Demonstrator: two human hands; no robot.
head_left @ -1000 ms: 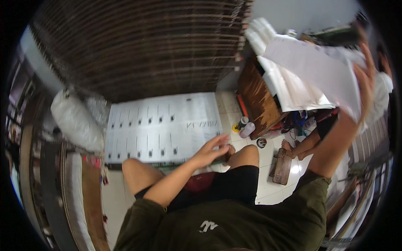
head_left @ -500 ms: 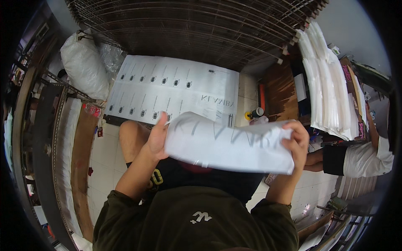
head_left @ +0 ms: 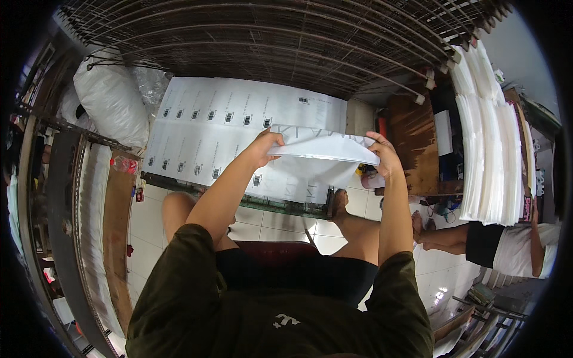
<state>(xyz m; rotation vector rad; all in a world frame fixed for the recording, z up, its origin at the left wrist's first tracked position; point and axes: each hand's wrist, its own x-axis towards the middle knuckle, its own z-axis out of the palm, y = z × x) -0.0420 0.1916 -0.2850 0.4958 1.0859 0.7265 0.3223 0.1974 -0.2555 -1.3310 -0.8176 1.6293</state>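
Between my two hands stretches a white printed sheet [head_left: 322, 145], bag-like, with large grey lettering along its upper side. It hangs above the right part of the work table, bowed in the middle. My left hand [head_left: 264, 149] grips its left end, thumb on top. The right end is pinched by my right hand [head_left: 385, 156], whose fingers partly hide that corner. Beneath, overlapping white printed sheets [head_left: 197, 134] lie in two rows, each showing a small barcode mark. The held sheet covers some of the lower row.
A dark wire rack [head_left: 274, 48] overhangs the table's far side. A stuffed white sack [head_left: 111, 101] stands at left. At right are a wooden board [head_left: 412, 137], hanging stacks of white sheets [head_left: 486, 137], and another person in a white shirt [head_left: 519, 250].
Both my hands have moved away from my body, out over the table, carrying the white sheet. It now appears narrower and is seen more edge-on. The view has shifted slightly.
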